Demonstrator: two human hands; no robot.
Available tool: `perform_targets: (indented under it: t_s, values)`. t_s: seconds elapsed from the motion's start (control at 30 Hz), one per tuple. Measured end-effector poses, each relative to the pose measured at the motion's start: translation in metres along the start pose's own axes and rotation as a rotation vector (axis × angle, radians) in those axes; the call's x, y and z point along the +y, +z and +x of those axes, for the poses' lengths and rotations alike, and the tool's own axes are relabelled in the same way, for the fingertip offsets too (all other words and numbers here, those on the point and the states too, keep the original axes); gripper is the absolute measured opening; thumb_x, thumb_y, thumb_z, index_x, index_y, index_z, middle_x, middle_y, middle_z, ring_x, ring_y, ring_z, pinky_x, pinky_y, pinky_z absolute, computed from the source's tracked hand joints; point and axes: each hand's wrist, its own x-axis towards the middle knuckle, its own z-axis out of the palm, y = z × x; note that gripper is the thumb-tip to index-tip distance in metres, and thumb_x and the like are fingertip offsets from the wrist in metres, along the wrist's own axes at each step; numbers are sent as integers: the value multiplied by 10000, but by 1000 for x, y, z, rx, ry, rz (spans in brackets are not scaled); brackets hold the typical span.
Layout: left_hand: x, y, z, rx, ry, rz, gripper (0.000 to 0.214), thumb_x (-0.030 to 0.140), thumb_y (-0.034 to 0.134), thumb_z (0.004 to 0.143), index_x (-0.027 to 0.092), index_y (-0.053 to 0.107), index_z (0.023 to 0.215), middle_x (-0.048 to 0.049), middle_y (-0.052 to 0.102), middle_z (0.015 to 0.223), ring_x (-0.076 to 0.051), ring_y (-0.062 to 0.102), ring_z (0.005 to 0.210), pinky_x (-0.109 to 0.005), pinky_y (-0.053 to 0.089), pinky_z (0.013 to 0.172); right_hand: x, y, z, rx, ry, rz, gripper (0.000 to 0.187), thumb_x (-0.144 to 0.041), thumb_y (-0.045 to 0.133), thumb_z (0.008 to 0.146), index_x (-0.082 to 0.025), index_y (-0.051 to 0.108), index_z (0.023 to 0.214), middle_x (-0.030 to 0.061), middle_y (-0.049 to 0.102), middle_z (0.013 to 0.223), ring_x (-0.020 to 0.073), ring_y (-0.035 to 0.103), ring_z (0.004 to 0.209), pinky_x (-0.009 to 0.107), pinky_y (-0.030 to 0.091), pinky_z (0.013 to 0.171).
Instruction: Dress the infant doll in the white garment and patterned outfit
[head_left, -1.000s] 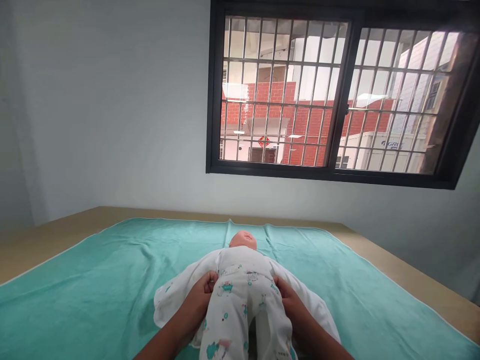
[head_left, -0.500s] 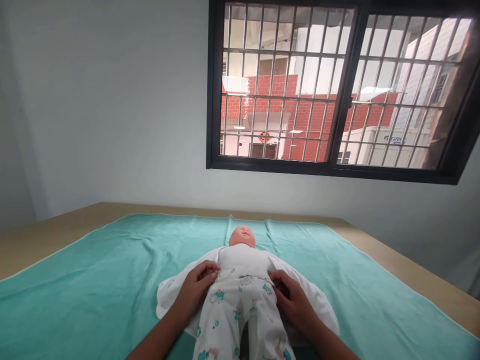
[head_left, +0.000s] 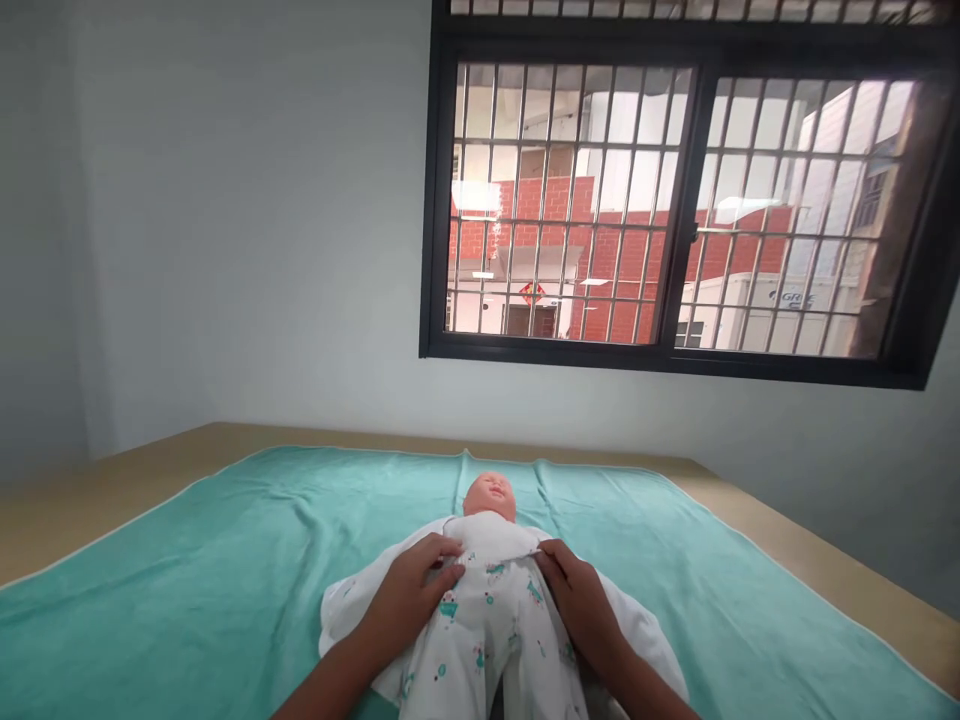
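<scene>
A baby doll [head_left: 490, 492] lies on its back on a green blanket [head_left: 225, 560], its head toward the wall. White trousers [head_left: 487, 610] with a small coloured print cover its legs and lower belly. My left hand [head_left: 416, 585] pinches the trousers' waist at the left side, thumb and fingers close together. On the opposite side, my right hand [head_left: 581, 595] grips the waist, its fingertips partly hidden against the cloth. A white top [head_left: 491, 535] shows above the waist, and white cloth [head_left: 349, 600] spreads out beneath both hands.
The blanket lies over a tan table [head_left: 97, 490], whose border shows on the left, back and right. Behind it rises a pale wall [head_left: 247, 240] with a dark-framed, barred window [head_left: 555, 352].
Both hands have drawn the trousers' waist up toward the doll's chest, so less of the white top shows. The camera view has tilted upward slightly.
</scene>
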Motion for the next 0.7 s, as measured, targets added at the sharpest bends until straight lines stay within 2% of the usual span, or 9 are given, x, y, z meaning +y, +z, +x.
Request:
perform_targets:
  t_s: [0.1, 0.17, 0.23, 0.33, 0.43, 0.6, 0.7]
  values:
    - [2, 5, 14, 71, 24, 100, 232, 377, 479, 878, 213, 635, 824, -18, 639, 863, -180, 557, 815, -283, 399, 755, 3, 6, 19, 26, 54, 3, 341, -498, 415, 875, -206, 534, 743, -2, 587, 707, 183, 502, 708, 300, 378, 689]
    - [0, 7, 26, 105, -22, 77, 272, 381, 477, 860, 193, 592, 700, -11, 600, 755, -174, 521, 741, -278, 363, 705, 6, 10, 31, 3, 77, 42, 352, -506, 430, 843, -198, 493, 684, -10, 524, 673, 176, 467, 704, 295, 363, 679]
    - [-4, 6, 38, 65, -142, -116, 282, 394, 512, 817, 180, 551, 638, 3, 550, 667, -159, 483, 679, -264, 332, 657, 9, 15, 37, -30, 108, 93, 352, -507, 433, 818, -196, 455, 654, -15, 478, 663, 173, 445, 710, 293, 355, 679]
    - [-12, 1, 47, -83, -338, -544, 253, 396, 594, 745, 163, 548, 659, 28, 509, 616, -124, 444, 605, -231, 297, 598, 14, 19, 38, -46, 123, 162, 345, -512, 431, 808, -197, 442, 668, -18, 459, 683, 170, 429, 725, 289, 359, 690]
    - [-18, -2, 47, -82, -412, -755, 233, 352, 656, 690, 155, 540, 646, 39, 501, 606, -102, 430, 579, -212, 287, 574, 16, 20, 33, -40, 111, 197, 349, -518, 436, 819, -196, 463, 688, -19, 472, 698, 167, 431, 733, 281, 370, 695]
    - [-25, 0, 46, -8, -471, -859, 216, 308, 662, 667, 163, 507, 625, 50, 468, 582, -95, 400, 555, -214, 281, 553, 13, 18, 29, -22, 114, 177, 345, -502, 469, 823, -185, 518, 696, -11, 519, 691, 171, 456, 730, 277, 382, 690]
    - [-29, 0, 49, 30, -439, -765, 259, 392, 626, 716, 174, 495, 666, 46, 476, 618, -109, 409, 587, -230, 305, 585, 12, 13, 30, 6, 90, 128, 343, -494, 480, 833, -183, 551, 708, -4, 554, 685, 176, 477, 718, 281, 382, 685]
